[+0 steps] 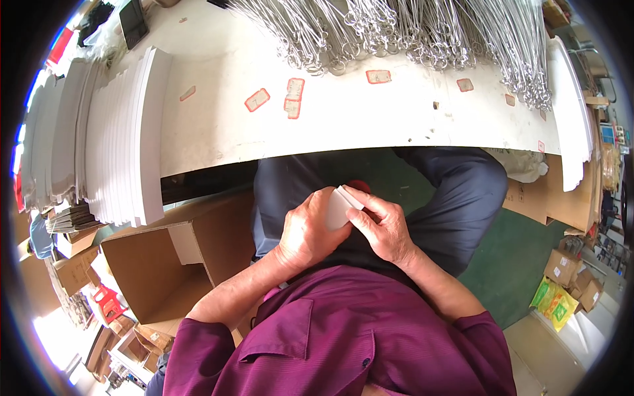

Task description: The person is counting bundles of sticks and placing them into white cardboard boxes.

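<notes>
Over my lap, just in front of the table edge, both hands hold a small white folded piece of card or paper (338,210). My left hand (309,228) is wrapped round its left side, with the fingers closed on it. The thumb and fingers of my right hand (383,228) pinch its right edge, where thin layers show. Parts of the white piece are hidden behind my fingers.
Bundles of looped metal wires (396,33) lie across the far side of the white table (224,135). Stacks of white boards (125,138) stand at the left. An open cardboard box (158,277) sits below them. More white sheets (569,112) hang at the right edge.
</notes>
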`<control>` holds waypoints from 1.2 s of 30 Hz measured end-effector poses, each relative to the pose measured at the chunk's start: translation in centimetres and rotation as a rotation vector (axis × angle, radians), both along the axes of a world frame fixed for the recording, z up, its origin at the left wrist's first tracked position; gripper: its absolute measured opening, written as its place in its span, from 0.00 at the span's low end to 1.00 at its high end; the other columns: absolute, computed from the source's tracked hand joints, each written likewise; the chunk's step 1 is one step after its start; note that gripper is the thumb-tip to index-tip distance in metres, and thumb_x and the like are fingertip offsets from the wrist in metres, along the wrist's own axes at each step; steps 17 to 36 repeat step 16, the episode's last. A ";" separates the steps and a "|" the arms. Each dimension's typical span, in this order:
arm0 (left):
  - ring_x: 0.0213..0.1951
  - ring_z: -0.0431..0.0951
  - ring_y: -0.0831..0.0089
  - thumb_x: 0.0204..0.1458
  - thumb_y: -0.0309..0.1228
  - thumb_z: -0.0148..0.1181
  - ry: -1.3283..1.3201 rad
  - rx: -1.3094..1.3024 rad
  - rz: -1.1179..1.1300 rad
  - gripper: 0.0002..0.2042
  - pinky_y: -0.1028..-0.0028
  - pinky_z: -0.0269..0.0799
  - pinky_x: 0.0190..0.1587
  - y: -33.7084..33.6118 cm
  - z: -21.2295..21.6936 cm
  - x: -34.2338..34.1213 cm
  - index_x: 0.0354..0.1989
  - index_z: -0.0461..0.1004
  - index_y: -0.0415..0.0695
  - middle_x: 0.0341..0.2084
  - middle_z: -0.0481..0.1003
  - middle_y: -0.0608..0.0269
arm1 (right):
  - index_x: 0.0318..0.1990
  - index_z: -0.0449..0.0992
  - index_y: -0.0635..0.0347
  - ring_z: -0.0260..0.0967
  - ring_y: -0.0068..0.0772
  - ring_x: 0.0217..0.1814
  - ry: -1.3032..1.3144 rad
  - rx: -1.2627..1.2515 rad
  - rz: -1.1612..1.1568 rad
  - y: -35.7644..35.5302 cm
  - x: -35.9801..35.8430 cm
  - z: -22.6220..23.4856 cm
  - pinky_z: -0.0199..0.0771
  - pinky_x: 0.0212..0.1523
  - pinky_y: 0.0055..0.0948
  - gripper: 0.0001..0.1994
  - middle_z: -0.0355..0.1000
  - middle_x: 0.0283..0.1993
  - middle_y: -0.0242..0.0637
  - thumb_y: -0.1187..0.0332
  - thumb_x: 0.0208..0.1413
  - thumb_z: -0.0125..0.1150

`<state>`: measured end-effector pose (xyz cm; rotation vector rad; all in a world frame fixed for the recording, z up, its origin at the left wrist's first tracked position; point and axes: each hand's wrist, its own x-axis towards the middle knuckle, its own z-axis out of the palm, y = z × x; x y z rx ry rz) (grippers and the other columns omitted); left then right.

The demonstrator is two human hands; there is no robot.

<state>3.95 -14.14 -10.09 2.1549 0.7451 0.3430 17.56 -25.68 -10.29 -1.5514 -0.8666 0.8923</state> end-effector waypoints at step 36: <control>0.41 0.83 0.45 0.45 0.32 0.70 0.024 0.035 0.014 0.28 0.57 0.83 0.41 0.1 -0.5 -0.9 0.55 0.70 0.39 0.41 0.80 0.44 | 0.65 0.70 0.66 0.80 0.49 0.53 -0.256 -0.011 0.113 0.2 -1.0 0.0 0.80 0.48 0.34 0.26 0.78 0.51 0.58 0.71 0.60 0.65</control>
